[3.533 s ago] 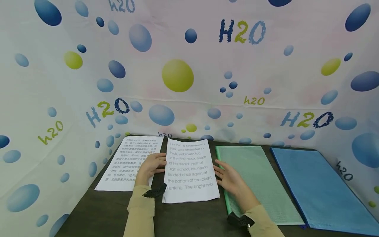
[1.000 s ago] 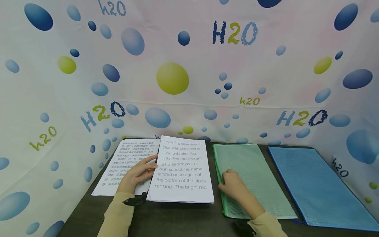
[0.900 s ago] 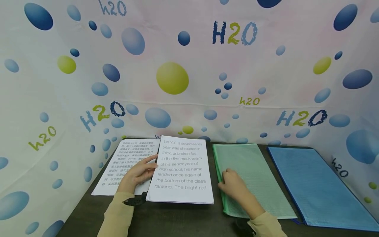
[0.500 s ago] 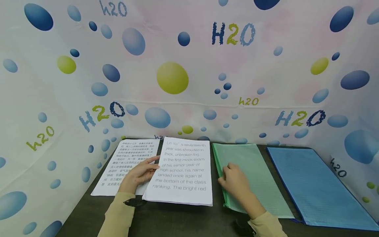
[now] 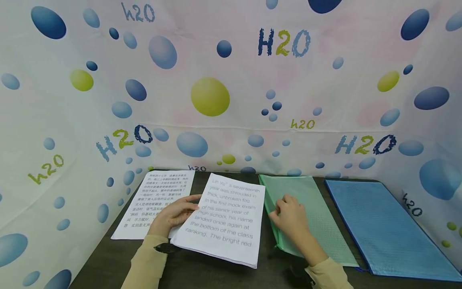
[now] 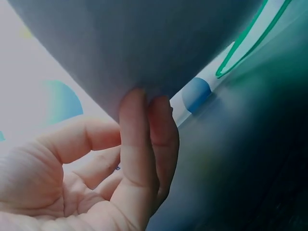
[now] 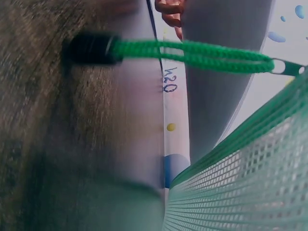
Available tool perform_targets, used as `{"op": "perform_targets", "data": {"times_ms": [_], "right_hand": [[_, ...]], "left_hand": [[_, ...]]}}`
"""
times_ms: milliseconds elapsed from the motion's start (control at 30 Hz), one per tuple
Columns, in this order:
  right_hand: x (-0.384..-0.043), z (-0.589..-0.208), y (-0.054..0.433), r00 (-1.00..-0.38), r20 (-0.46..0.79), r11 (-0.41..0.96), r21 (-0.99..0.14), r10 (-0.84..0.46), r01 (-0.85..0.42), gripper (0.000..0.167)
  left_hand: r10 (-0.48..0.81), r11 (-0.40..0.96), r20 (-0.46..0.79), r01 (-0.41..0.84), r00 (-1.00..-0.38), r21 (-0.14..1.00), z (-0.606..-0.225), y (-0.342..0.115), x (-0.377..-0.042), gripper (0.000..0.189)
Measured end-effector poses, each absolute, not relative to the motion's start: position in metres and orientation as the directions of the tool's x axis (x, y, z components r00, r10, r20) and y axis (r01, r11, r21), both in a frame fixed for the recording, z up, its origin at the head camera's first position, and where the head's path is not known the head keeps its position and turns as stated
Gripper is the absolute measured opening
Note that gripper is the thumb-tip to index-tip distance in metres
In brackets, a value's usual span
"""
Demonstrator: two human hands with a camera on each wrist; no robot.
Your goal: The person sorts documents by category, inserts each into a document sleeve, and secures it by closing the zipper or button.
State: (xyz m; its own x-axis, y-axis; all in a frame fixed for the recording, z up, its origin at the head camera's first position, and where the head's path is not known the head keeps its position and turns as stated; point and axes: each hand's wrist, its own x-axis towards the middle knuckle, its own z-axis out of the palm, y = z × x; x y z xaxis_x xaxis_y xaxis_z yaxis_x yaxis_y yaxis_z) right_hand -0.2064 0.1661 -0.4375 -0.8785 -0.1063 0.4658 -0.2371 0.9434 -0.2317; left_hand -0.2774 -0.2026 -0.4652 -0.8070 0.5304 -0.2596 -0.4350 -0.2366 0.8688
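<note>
My left hand (image 5: 173,216) pinches the left edge of a stack of paper sheets (image 5: 227,224) printed in English, held tilted above the table. In the left wrist view, thumb and fingers close on the shaded underside of the stack (image 6: 134,48). My right hand (image 5: 292,214), fingers curled, grips the left side of a green mesh zip pouch (image 5: 325,237), just right of the stack. That edge is raised in the right wrist view, where the mesh (image 7: 231,187) slopes up and a green cord zip pull (image 7: 192,53) hangs out. The right fingertips are hidden.
A second printed sheet (image 5: 159,188) with Chinese text lies at the left, partly behind the left hand. A blue mesh zip pouch (image 5: 390,228) lies at the right. The dark table (image 5: 202,273) backs onto a patterned curtain (image 5: 245,152).
The stack was first between both hands; then the right hand moved to the green pouch. Over the last second the stack has turned clockwise and its right side come nearer; the pouch's left edge has lifted.
</note>
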Motion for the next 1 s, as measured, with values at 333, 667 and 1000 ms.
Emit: {"op": "perform_targets", "data": {"times_ms": [333,667,1000], "right_hand": [[-0.207,-0.434,0.168,-0.876,0.48,0.939,-0.276,-0.053,-0.208,0.018],[-0.206,-0.432,0.168,-0.885,0.461,0.943,-0.259,-0.071,-0.21,0.019],[-0.206,-0.432,0.166,-0.871,0.472,0.943,-0.206,-0.138,-0.261,0.02]], "left_hand": [[0.536,-0.174,-0.299,-0.451,-0.789,0.876,-0.464,-0.198,-0.276,0.072],[0.521,-0.169,-0.318,-0.461,-0.792,0.871,-0.464,-0.198,-0.275,0.072],[0.466,-0.178,-0.319,-0.44,-0.825,0.88,-0.471,-0.182,-0.277,0.068]]}}
